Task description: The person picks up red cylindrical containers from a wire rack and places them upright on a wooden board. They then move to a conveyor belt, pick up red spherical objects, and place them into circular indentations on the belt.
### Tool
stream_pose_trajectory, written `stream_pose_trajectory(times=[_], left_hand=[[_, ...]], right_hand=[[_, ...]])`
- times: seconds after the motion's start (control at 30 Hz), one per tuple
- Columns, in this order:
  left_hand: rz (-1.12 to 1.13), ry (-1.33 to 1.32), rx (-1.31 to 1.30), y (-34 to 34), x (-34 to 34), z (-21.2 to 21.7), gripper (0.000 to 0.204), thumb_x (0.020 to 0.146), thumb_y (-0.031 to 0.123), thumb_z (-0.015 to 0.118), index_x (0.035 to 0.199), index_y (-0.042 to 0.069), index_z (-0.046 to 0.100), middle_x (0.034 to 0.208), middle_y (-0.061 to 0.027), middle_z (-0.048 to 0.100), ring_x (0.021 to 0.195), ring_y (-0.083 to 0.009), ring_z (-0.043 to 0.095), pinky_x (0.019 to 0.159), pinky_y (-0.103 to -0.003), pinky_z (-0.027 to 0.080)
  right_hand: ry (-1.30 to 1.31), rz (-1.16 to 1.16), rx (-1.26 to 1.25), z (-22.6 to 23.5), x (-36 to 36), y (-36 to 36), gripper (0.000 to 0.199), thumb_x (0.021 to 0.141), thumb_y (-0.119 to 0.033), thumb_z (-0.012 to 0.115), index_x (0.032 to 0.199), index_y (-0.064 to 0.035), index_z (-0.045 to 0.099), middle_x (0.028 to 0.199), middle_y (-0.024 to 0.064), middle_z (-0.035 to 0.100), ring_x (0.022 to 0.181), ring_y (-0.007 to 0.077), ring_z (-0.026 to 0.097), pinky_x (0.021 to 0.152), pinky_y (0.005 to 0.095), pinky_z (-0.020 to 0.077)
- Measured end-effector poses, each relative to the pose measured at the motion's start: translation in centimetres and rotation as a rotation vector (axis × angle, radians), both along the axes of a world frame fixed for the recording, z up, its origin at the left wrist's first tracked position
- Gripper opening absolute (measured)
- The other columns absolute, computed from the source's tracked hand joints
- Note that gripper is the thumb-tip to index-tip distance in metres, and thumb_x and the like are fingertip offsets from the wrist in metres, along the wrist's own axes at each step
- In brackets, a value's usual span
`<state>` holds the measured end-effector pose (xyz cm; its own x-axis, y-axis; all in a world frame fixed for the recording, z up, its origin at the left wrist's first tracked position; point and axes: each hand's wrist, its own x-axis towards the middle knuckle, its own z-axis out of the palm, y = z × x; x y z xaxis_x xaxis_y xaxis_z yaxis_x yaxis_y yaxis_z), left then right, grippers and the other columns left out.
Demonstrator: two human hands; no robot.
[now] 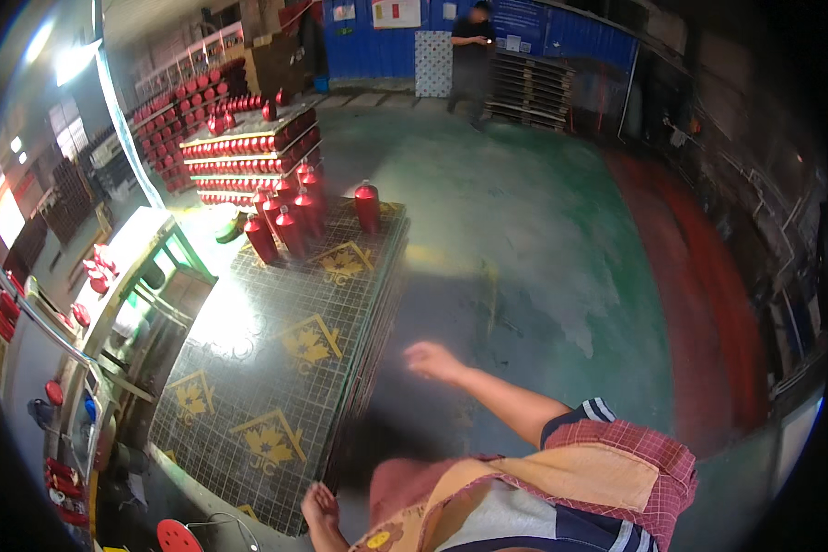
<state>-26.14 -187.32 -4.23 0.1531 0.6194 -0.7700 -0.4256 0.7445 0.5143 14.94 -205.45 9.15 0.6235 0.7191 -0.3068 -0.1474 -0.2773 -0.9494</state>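
My right hand (432, 361) is held out over the floor beside the stack of dark boards, its fingers loosely bent, a little blurred, with nothing seen in them. Low by the near right corner of the stack is my left hand (319, 506), fingers apart and slightly curled, no object in it. The stack's top board (276, 377) is dark with a pale grid and yellow leaf prints. At its far end stand several red bottle-shaped pieces (287, 230), grouped, and one red bottle-shaped piece (367, 206) apart to the right. Neither hand touches them.
Behind the boards rises a layered stack of red pieces (248, 161). A workbench (124, 276) with red parts runs along the left. Green-grey floor (524, 230) stretches right. At the back a person (472, 41) stands near stacked pallets (529, 89). A red disc (179, 536) is at lower left.
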Motion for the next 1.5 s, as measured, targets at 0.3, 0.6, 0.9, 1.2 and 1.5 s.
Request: stream_pose_trajectory(times=[0.3, 0.6, 0.9, 1.2, 1.5], left_hand=[[-0.418, -0.111, 0.480, 21.6, 28.6, 16.3, 0.035, 0.090, 0.022, 0.066, 0.119, 0.005, 0.058, 0.102, -0.0057, 0.066, 0.085, -0.0132, 0.062, 0.071, -0.026, 0.050], [-0.397, 0.241, 0.865, 32.4, 51.9, 19.8, 0.033, 0.086, 0.020, 0.069, 0.114, 0.005, 0.064, 0.108, -0.0059, 0.066, 0.094, -0.0138, 0.060, 0.078, -0.028, 0.048], [-0.380, 0.639, 1.225, 38.6, 71.5, 14.1, 0.022, 0.084, 0.004, 0.072, 0.106, 0.001, 0.069, 0.083, 0.0024, 0.062, 0.068, -0.0048, 0.053, 0.067, -0.020, 0.045], [-0.715, 0.707, 1.154, 37.4, 76.2, 17.0, 0.040, 0.081, 0.015, 0.076, 0.118, 0.006, 0.064, 0.076, 0.0021, 0.062, 0.069, -0.0064, 0.056, 0.066, -0.024, 0.048], [-0.724, 0.820, 1.081, 35.7, 76.5, 16.0, 0.032, 0.081, 0.016, 0.073, 0.110, 0.006, 0.069, 0.086, -0.0107, 0.071, 0.075, -0.0121, 0.065, 0.072, -0.029, 0.052]], right_hand=[[-0.248, -0.292, 0.055, 4.3, 23.3, 6.9, 0.039, 0.084, -0.017, 0.071, 0.119, -0.0077, 0.057, 0.097, 0.0017, 0.059, 0.084, 0.0112, 0.059, 0.070, 0.0271, 0.0514], [-1.042, -0.187, 0.083, 2.6, 46.4, 29.2, 0.050, 0.073, -0.025, 0.079, 0.119, -0.0139, 0.062, 0.130, 0.0112, 0.056, 0.122, 0.0315, 0.048, 0.104, 0.0418, 0.0391], [-0.609, 0.225, 0.300, 1.1, 54.3, 37.4, 0.036, 0.081, -0.005, 0.073, 0.116, -0.0073, 0.062, 0.076, -0.0003, 0.060, 0.068, 0.0093, 0.057, 0.064, 0.0231, 0.0469], [-0.279, 0.536, 0.040, 1.7, 59.4, 52.1, 0.063, 0.077, -0.021, 0.079, 0.132, -0.0051, 0.053, 0.069, 0.0043, 0.062, 0.062, 0.0104, 0.056, 0.063, 0.0268, 0.0483], [-0.517, 0.413, 0.183, 0.6, 58.6, 52.9, 0.025, 0.082, -0.017, 0.073, 0.103, -0.0094, 0.066, 0.071, 0.0023, 0.060, 0.065, 0.0106, 0.055, 0.061, 0.0285, 0.0460]])
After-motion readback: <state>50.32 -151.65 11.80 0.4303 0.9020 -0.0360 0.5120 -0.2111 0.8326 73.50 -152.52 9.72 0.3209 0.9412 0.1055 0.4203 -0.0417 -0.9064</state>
